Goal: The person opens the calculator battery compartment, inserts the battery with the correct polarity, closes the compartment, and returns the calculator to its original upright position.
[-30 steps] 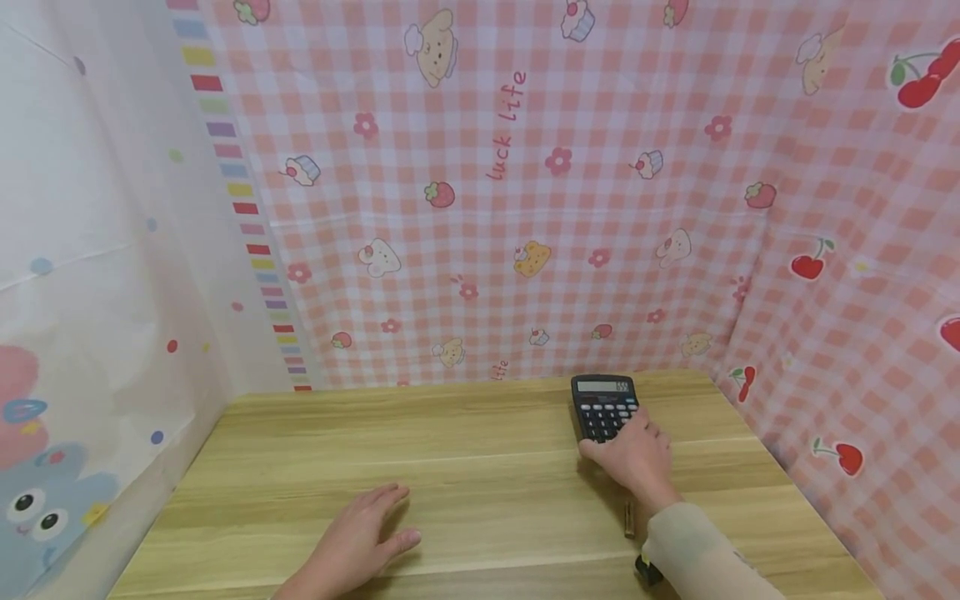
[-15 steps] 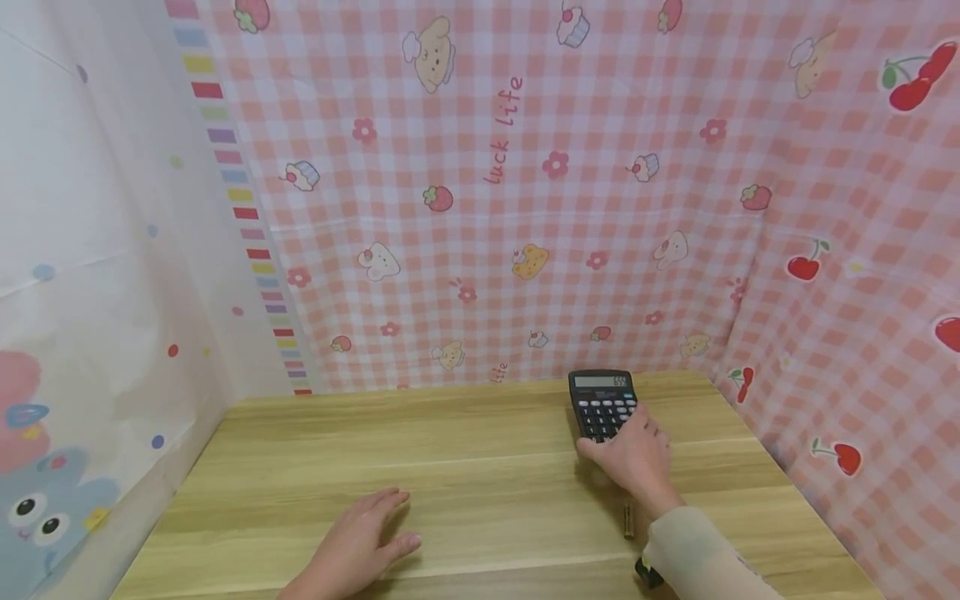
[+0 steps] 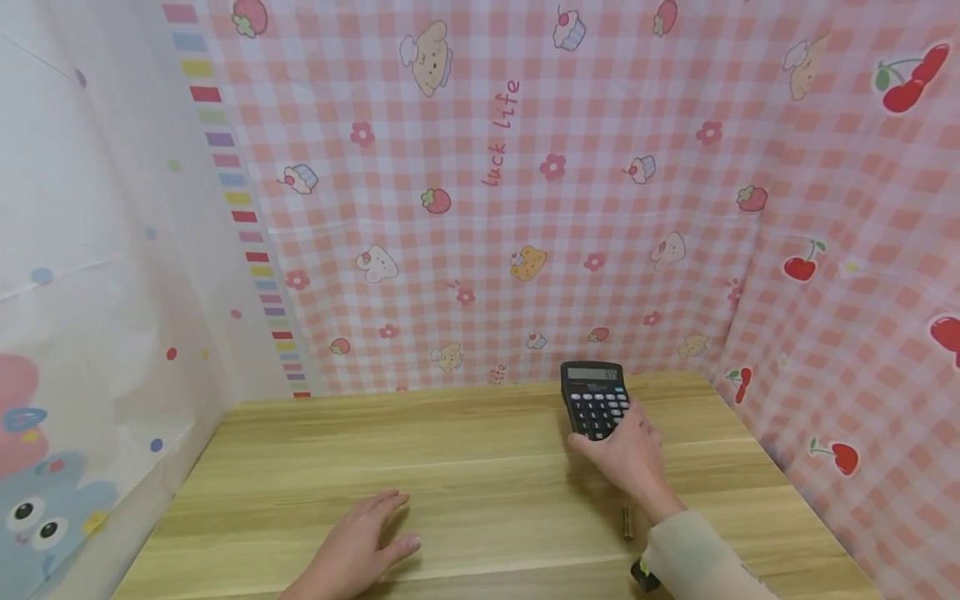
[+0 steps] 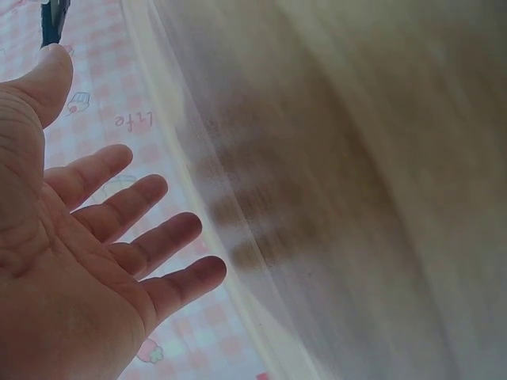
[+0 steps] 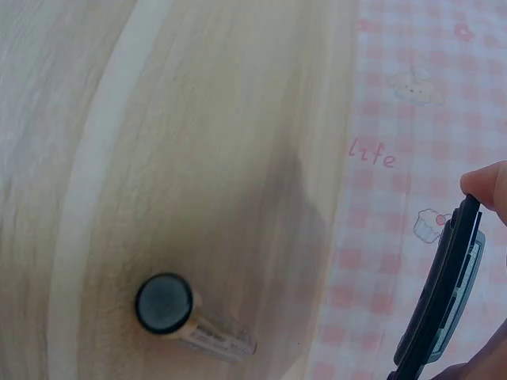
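My right hand (image 3: 628, 450) grips a black desk calculator (image 3: 592, 406) by its lower end, thumb at the near left corner and fingers along the right side. Its keys and display face me, and digits show on the display. In the right wrist view the calculator (image 5: 444, 289) is seen edge-on, apart from the table, with a thumb or finger (image 5: 487, 188) at its edge. My left hand (image 3: 352, 542) hovers over the table at the front left, holding nothing. In the left wrist view its fingers (image 4: 170, 237) are spread and slightly bent.
A small brass-and-dark cylinder (image 3: 628, 522) lies below my right wrist. A black object (image 3: 643, 575) with a yellow-green mark sits partly behind the sleeve. Checked pink cloth (image 3: 465, 208) hangs behind the wooden table (image 3: 315, 450), which has white cloth at left.
My right hand has raised the calculator a little and shifted it slightly left. The left hand has stayed almost still. The head view has tilted slightly.
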Demonstrator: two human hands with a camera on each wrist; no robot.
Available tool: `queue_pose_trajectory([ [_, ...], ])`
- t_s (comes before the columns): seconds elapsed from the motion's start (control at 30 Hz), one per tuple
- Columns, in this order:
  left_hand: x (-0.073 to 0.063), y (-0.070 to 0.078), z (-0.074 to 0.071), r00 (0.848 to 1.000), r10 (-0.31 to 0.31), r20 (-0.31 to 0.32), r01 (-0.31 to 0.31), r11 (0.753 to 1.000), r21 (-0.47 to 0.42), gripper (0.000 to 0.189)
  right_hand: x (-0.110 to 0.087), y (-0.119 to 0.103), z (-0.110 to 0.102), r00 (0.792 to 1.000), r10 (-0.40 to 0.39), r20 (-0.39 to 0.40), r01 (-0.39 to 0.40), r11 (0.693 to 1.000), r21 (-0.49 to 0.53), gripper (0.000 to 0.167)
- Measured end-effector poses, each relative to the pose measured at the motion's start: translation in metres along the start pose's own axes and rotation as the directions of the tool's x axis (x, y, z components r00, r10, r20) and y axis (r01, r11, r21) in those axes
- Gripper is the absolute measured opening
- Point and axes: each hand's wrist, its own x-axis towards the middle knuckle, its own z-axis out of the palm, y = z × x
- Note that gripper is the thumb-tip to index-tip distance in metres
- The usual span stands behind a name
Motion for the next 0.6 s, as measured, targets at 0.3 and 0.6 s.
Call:
queue_pose_trajectory([
  [0.3, 0.0, 0.001, 0.0, 1.0, -0.011, 0.003, 0.011, 1.0, -0.012, 0.071, -0.008, -0.009, -0.004, 1.0, -0.015, 0.013, 0.014, 0.998, 0.066, 0.128],
  [0.6, -0.001, -0.001, 0.001, 1.0, -0.015, 0.009, 0.015, 1.0, -0.016, 0.072, -0.014, -0.016, -0.006, 0.999, -0.013, 0.047, 0.007, 0.989, 0.144, 0.133],
])
